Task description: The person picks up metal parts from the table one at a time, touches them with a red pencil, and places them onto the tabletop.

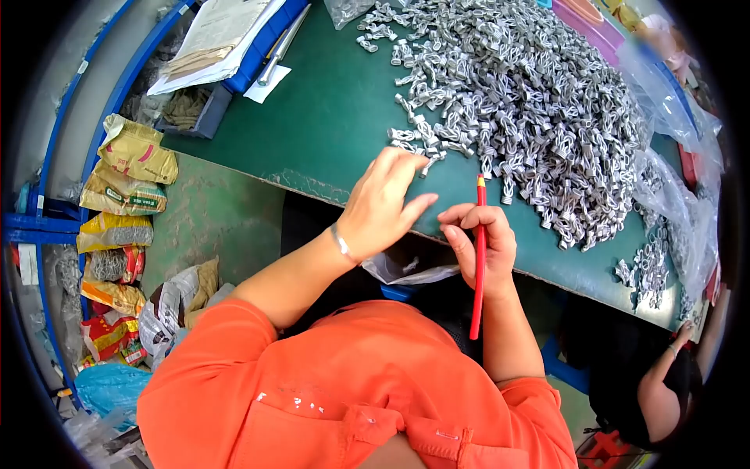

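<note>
A large pile of small grey metal parts (539,102) covers the right half of the green table (328,117). My left hand (383,199) reaches over the table's front edge, its thumb apart from the fingers. Its fingertips are at a few loose parts (422,141) on the pile's left side; whether they touch one cannot be made out. My right hand (484,238) is just right of it, at the table edge, with its fingers curled round a red pen-like tool (479,273). The tool stands nearly upright in view, its yellowish tip towards the pile.
A blue tray with papers (223,39) lies at the back left. Clear plastic bags (680,180) hang at the right. A lined bin (414,270) is below the table edge. Another person's arm (664,375) shows at lower right. Sacks (125,187) line the left shelf.
</note>
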Tool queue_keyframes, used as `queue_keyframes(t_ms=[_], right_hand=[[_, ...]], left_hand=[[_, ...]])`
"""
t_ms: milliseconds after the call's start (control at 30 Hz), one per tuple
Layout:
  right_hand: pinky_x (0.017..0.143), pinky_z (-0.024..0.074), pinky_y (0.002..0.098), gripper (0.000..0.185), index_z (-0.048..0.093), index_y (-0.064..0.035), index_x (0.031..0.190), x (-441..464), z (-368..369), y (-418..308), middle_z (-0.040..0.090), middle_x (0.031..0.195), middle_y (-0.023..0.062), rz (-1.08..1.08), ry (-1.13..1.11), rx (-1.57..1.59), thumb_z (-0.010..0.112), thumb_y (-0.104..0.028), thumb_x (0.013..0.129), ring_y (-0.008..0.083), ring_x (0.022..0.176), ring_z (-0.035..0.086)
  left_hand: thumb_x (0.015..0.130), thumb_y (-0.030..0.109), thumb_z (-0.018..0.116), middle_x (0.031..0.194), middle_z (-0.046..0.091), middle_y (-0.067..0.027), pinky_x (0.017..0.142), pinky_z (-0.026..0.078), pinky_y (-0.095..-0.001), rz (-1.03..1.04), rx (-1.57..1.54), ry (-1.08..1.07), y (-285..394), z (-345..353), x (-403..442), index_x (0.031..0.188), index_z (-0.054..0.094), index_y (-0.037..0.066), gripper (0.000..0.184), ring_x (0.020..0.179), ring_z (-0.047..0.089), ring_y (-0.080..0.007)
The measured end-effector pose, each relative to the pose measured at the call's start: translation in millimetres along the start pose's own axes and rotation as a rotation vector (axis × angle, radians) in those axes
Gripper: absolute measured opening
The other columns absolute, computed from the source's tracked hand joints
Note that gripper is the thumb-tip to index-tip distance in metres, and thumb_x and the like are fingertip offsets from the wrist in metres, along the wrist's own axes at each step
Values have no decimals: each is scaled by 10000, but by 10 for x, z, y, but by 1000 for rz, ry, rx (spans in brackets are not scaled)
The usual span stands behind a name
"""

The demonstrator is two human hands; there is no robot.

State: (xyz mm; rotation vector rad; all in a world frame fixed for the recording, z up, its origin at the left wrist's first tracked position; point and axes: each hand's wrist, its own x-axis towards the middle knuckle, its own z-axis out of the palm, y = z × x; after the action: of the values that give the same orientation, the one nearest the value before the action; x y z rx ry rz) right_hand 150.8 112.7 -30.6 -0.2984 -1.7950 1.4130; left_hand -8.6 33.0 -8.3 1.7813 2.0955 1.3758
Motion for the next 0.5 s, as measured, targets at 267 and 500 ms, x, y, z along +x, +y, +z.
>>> queue_keyframes(t_ms=[267, 500], right_hand=[[640, 463, 204, 125, 419, -27, 996, 37, 24, 31, 581, 1003, 119, 193, 207, 105, 486, 40, 916, 104, 764, 582], [638, 465, 210, 233, 464, -16, 917, 27, 34, 56, 603, 901, 90, 189, 205, 100, 668, 36, 816, 82, 722, 544]], left_hand=[[815, -25, 646, 960, 594, -98, 633, 513, -249, -128, -301, -25, -67, 77, -17, 926, 629, -44, 114, 708, 635, -145], [859, -39, 600, 959, 571, -88, 711, 544, -244, -333, -695, -118, 74, -1, -167, 940, 595, -67, 86, 794, 655, -153]])
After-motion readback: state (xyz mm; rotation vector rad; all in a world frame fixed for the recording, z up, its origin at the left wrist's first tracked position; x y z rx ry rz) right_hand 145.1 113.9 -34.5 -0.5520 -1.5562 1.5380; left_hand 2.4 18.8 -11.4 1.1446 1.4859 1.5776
